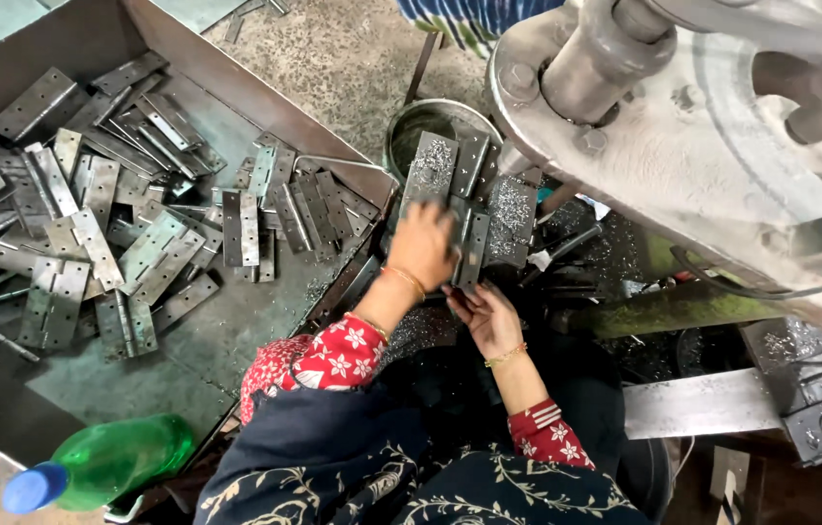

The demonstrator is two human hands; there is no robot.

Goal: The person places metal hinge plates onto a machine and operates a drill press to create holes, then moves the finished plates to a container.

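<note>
Dozens of steel hinges (129,243) fill the metal tray (236,92) at left. Left hand (423,245) lies flat, gripping an upright hinge (474,248) near the bucket (411,122); right hand (487,316) is spread beneath. Stiff, heavy, probably sharp-edged: better held by its flat leaves.

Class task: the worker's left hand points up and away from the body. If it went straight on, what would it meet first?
Probably the upright hinge plates dusted with metal shavings just beyond the left hand, then the round metal tin behind them; depth is unclear.

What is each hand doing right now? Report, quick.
Left hand: closed on a metal hinge in the stack.
Right hand: open, fingertips at the same hinge's lower end.
</note>
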